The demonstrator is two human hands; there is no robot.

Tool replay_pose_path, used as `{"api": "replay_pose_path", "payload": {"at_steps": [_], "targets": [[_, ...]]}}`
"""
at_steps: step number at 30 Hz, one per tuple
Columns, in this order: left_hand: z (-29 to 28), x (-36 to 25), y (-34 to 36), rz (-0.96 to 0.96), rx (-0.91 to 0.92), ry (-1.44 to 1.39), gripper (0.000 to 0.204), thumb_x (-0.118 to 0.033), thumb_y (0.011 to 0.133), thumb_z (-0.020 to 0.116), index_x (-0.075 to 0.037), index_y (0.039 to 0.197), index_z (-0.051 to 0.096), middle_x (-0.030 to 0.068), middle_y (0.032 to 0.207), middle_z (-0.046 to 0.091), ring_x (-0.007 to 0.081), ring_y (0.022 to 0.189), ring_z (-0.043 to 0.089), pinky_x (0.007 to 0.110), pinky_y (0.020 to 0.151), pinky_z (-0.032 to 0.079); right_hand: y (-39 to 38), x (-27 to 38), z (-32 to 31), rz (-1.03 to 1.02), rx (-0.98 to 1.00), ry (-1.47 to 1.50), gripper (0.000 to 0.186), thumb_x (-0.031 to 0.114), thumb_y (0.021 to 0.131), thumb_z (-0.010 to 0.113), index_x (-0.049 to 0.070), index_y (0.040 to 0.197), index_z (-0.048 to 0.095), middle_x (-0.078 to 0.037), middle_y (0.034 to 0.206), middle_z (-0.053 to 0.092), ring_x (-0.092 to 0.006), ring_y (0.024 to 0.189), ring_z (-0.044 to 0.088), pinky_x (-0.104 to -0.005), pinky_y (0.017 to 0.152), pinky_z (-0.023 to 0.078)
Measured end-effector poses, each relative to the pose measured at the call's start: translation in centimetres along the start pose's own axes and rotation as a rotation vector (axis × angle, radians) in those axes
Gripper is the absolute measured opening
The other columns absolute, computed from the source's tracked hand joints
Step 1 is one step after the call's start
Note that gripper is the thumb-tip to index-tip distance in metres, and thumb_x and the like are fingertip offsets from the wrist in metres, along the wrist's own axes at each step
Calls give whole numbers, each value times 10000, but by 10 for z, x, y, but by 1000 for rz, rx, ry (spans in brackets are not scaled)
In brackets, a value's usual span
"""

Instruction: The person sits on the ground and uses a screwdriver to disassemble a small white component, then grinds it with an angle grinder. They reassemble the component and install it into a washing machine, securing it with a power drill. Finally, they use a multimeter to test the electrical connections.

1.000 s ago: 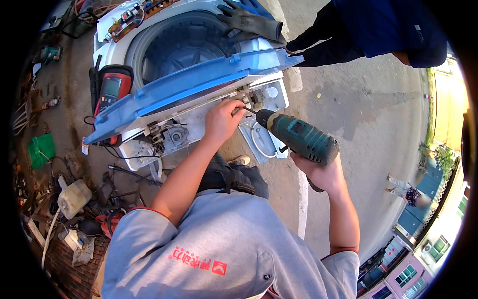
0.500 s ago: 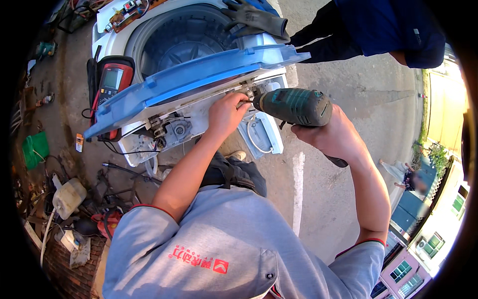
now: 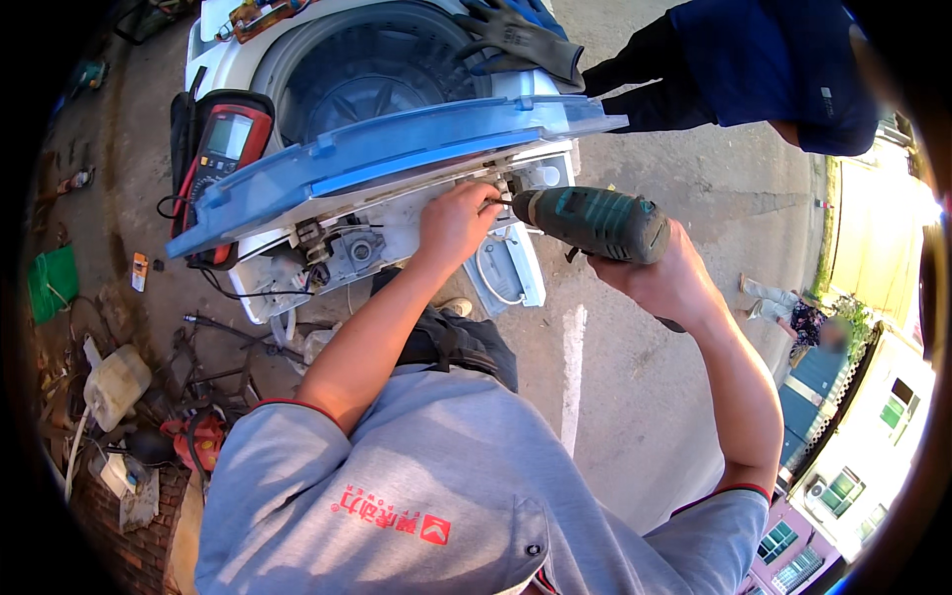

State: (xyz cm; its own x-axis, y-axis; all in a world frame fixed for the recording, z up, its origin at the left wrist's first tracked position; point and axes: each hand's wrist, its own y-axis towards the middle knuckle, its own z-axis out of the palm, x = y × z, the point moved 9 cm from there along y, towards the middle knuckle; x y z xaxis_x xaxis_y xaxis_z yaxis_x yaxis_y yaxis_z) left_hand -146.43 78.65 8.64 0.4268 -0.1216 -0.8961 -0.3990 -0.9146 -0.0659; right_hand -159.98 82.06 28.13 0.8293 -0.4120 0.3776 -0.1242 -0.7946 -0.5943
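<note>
My right hand [image 3: 664, 283] is wrapped round the handle of a dark green cordless drill [image 3: 600, 220], held level and pointing left. Its thin dark bit [image 3: 502, 202] reaches the fingertips of my left hand [image 3: 454, 226], which are pinched round the bit's end. Whether a screw is also between them is hidden. Both hands are at the front edge of a top-loading washing machine [image 3: 260, 309], just below its tilted blue lid panel [image 3: 367, 149]. Under that panel, wiring and a round valve-like part [image 3: 359, 250] lie exposed.
A red multimeter [image 3: 226, 139] rests at the machine's left, and work gloves [image 3: 526, 42] lie on its top right. A pale blue plastic part [image 3: 506, 273] is beyond my left wrist. Another person [image 3: 754, 74] stands at the far right. Tools and a jug [image 3: 119, 382] clutter the left ground.
My view has shifted slightly, so the scene sits a little differently. Both hands and the drill keep nearly the same pose at the machine. The distant walker appears farther left.
</note>
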Motion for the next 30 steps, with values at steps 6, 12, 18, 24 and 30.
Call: {"api": "replay_pose_path", "payload": {"at_steps": [6, 12, 18, 24, 30], "targets": [[1, 0, 1, 3, 3, 5, 175, -206, 784, 692, -117, 933, 668, 43, 905, 655, 241, 692, 632, 353, 632, 482, 2, -6, 1, 42, 33, -4, 285, 146, 750, 728, 85, 1011, 634, -101, 938, 673, -229, 888, 651, -358, 818, 505], [0, 0, 0, 7, -8, 5, 179, -208, 784, 694, -113, 934, 669, 45, 896, 656, 244, 685, 629, 356, 627, 482, 5, -6, 2, 37, 29, -33, 290, 159, 751, 728, 87, 1015, 635, -102, 940, 670, -226, 878, 649, -353, 821, 503], [-1, -1, 1, -2, 6, 23, 182, -205, 783, 692, -117, 940, 667, 47, 899, 658, 246, 691, 629, 359, 631, 481, 9, -8, 2, 15, 48, -33, 325, 173, 739, 732, 102, 1037, 624, -99, 960, 668, -239, 918, 644, -362, 838, 496], [0, 0, 0, 7, -14, 9, 175, -180, 781, 682, -120, 945, 665, 48, 897, 659, 249, 701, 631, 357, 637, 483, 10, -2, 1, 2, 60, -84, 355, 192, 740, 724, 123, 1069, 608, -104, 974, 668, -270, 935, 641, -371, 836, 495], [-1, -1, 1, -30, 17, 14, 183, -169, 776, 678, -119, 951, 663, 57, 914, 665, 261, 756, 640, 357, 662, 491, 14, -5, 1, 26, 72, -120, 400, 188, 736, 716, 142, 1105, 569, -94, 958, 671, -286, 918, 643, -385, 826, 497]]}}
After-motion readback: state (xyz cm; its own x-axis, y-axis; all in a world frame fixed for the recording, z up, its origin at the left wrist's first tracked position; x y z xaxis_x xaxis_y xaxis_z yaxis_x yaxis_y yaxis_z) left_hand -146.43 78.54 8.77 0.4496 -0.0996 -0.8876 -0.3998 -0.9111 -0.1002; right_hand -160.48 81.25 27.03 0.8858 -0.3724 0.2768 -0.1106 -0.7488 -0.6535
